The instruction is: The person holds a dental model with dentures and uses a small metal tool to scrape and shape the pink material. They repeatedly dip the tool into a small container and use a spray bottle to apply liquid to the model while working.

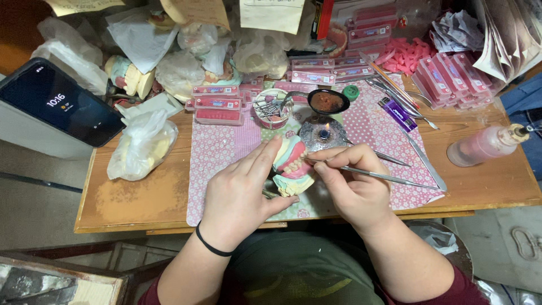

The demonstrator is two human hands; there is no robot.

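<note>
head view. the left hand [240,189] grasped a denture model [292,165], a pale green cast with pink wax gums and a row of pale teeth, its fingers curled round the near and left sides and the thumb pressed under the base. the model was held just above the near edge of the surface [141,197], over a pink patterned mat [217,149]. the right hand [353,186] pinched a thin metal wax instrument [389,178] in a pen grip, its working end meeting the tooth row of the model while the handle ran out to the right. just beyond the model stood a small glass spirit lamp [323,133] with a blue flame, and behind it a dark spoon-like ladle [328,101] of brownish material. further metal instruments [406,113] and a purple lighter [397,114] lay to the right on the mat, a pink squeeze bottle [483,146] near the right edge. pink tooth-card boxes [219,110] were stacked at the back; a smartphone [59,101] lay at the left, beside a white plastic bag [141,144].
</note>
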